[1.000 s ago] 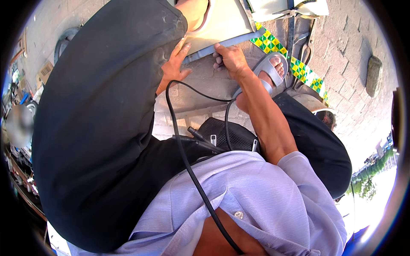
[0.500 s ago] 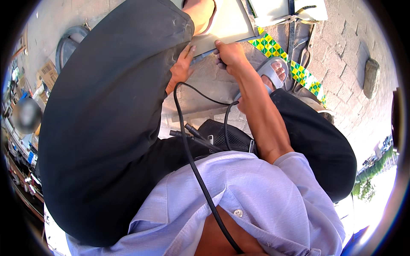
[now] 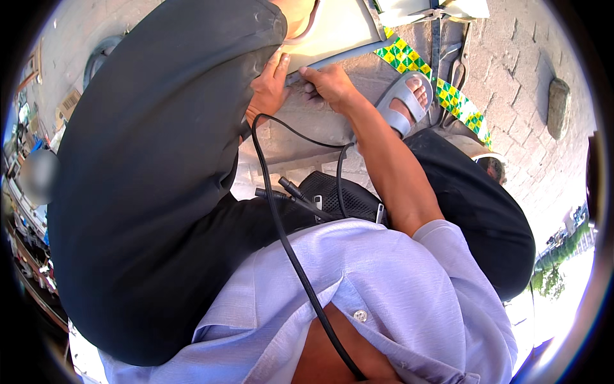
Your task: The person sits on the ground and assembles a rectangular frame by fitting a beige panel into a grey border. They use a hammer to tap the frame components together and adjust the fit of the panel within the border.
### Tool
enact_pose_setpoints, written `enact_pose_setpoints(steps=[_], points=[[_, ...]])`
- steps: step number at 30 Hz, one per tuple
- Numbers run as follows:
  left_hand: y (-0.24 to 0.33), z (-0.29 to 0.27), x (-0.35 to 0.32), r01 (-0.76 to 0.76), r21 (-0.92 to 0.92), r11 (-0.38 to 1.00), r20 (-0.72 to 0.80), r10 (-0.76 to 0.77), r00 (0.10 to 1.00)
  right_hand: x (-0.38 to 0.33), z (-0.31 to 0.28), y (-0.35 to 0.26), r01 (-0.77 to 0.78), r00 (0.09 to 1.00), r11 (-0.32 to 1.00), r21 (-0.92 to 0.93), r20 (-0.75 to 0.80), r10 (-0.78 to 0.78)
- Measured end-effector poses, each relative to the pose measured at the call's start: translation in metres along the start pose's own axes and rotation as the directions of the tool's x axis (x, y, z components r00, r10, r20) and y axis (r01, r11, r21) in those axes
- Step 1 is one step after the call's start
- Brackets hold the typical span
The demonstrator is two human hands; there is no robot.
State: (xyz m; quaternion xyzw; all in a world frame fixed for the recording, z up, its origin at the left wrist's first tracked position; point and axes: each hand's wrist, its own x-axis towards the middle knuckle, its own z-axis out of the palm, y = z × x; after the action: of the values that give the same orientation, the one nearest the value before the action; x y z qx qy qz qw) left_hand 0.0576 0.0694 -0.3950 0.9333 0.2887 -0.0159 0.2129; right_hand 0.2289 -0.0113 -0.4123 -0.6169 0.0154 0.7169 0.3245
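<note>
I look down past my pale blue shirt and my dark trouser leg. My left hand [image 3: 268, 86] lies with its fingers against the near edge of a cream-coloured flat panel [image 3: 332, 29], next to my raised knee. My right hand [image 3: 329, 83] grips the same edge, fingers curled over its grey rim. A thick black cable [image 3: 281, 230] runs from my chest up to the hands and loops back down.
A small black mesh-sided box with short antennas [image 3: 332, 195] rests between my legs. My right foot in a grey sandal [image 3: 403, 102] stands on brick paving [image 3: 511, 70]. A green-and-yellow checkered strip [image 3: 441, 89] lies beside it, and a stone [image 3: 558, 105] farther right.
Both hands have slid up and left along the panel's edge. The view has tilted so my knee fills more of the left side.
</note>
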Motion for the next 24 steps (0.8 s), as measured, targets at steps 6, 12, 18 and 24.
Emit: enact_pose_setpoints(steps=[6, 12, 18, 24], points=[[-0.008, 0.006, -0.001, -0.013, -0.083, 0.996, 0.023, 0.015, 1.0, -0.003, 0.011, -0.011, -0.056, 0.996, 0.998, -0.028, -0.075, 0.054], [-0.025, 0.018, 0.001, -0.088, -0.096, 0.992, -0.051, 0.083, 0.995, -0.003, 0.028, -0.032, -0.146, 0.978, 0.989, 0.04, -0.148, 0.15], [-0.014, 0.012, -0.001, -0.044, -0.037, 0.998, -0.065, 0.041, 0.997, -0.006, 0.024, -0.033, -0.171, 0.973, 0.985, 0.009, -0.156, 0.17], [-0.005, -0.002, 0.008, -0.019, 0.032, 0.999, -0.023, 0.02, 1.0, -0.024, -0.048, -0.032, -0.009, 0.971, 1.0, 0.012, -0.24, 0.011]])
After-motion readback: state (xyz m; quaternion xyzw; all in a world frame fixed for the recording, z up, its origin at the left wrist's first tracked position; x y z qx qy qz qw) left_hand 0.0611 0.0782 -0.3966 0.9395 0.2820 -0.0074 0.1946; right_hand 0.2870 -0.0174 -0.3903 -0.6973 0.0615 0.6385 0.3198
